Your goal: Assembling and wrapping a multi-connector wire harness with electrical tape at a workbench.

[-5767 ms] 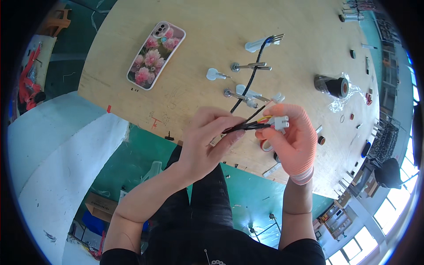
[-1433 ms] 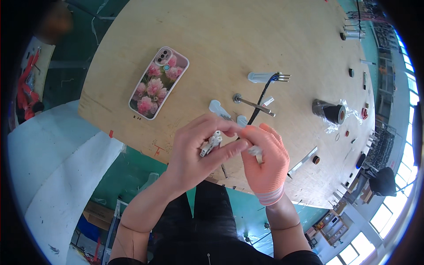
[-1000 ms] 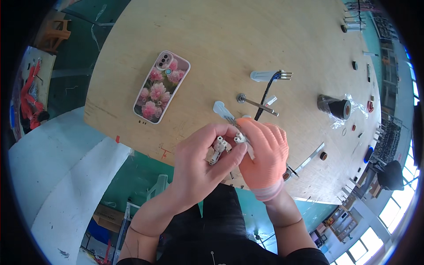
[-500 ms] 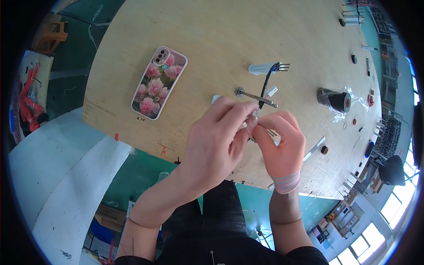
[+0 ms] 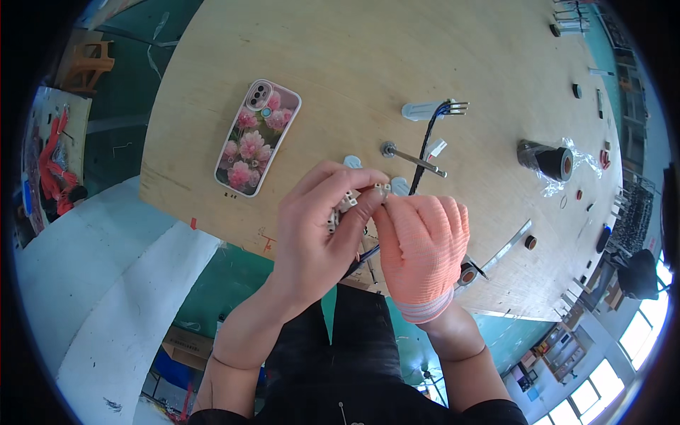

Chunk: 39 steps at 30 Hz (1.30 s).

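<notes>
My bare left hand point(image 5: 304, 223) is closed, pinching a small white connector block point(image 5: 382, 188) between thumb and forefinger. Several more white connector blocks point(image 5: 346, 202) sit in its curled fingers. My right hand point(image 5: 425, 244), in an orange knit glove with a striped cuff, is closed right beside that pinched block; its fingertips hide what they grip. Dark wires point(image 5: 360, 263) with thin metal ends hang below the hands. Just beyond lies a metal rod point(image 5: 418, 163) with a round end, across a black cable point(image 5: 427, 138) tipped with metal pins.
A phone in a pink floral case point(image 5: 253, 142) lies left on the wooden table point(image 5: 340, 64). Beyond the hands are a pale plastic piece point(image 5: 419, 111) and a white plug point(image 5: 436, 148). To the right are a black film-wrapped roll point(image 5: 549, 161) and a metal strip point(image 5: 506, 244).
Both hands have drawn slightly nearer and to the left. My left hand has turned, so the white blocks in it now show. The dark wires below now show.
</notes>
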{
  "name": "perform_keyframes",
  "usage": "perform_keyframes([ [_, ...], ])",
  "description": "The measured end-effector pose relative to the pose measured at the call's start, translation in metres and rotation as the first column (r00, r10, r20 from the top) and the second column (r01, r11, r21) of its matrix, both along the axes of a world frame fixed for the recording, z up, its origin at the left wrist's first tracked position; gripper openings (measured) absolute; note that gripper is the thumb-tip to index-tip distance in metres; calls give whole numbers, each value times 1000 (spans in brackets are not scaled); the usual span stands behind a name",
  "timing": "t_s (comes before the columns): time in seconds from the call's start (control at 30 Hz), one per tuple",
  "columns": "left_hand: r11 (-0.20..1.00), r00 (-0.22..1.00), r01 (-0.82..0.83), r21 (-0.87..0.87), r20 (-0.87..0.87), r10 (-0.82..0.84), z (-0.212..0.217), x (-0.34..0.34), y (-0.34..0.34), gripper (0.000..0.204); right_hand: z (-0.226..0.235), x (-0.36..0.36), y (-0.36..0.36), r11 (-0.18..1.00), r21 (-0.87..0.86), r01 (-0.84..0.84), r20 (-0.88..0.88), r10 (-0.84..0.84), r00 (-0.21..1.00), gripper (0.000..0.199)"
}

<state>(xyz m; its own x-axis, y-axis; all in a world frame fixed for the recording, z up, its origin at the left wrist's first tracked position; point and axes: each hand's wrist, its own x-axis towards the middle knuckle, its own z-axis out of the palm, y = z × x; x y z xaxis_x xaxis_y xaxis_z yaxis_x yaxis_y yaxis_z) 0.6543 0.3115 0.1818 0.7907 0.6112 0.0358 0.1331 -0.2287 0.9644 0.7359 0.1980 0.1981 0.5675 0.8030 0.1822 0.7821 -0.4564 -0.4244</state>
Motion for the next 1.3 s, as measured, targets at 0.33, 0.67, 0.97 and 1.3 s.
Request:
perform_keyframes([
  [0.33, 999, 991, 45, 28, -125, -41, 6, 3, 6, 7, -7, 1, -7, 986, 166, 32, -95, -16, 995, 25],
  [0.67, 999, 981, 30, -32, -192, -36, 7, 6, 7, 4, -16, 1, -1, 973, 226, -44, 22, 40, 999, 27],
  [0.97, 555, 968, -247, -794, -223, 112, -22, 11, 6, 44, -6, 6, 14, 929, -371, 0, 19, 8, 1000, 15],
  [1.3, 753, 965, 30, -658, 214, 149, -29, -45, -61, 36, 33, 9, -27, 967, 77, 245, -709, -120, 695, 30],
])
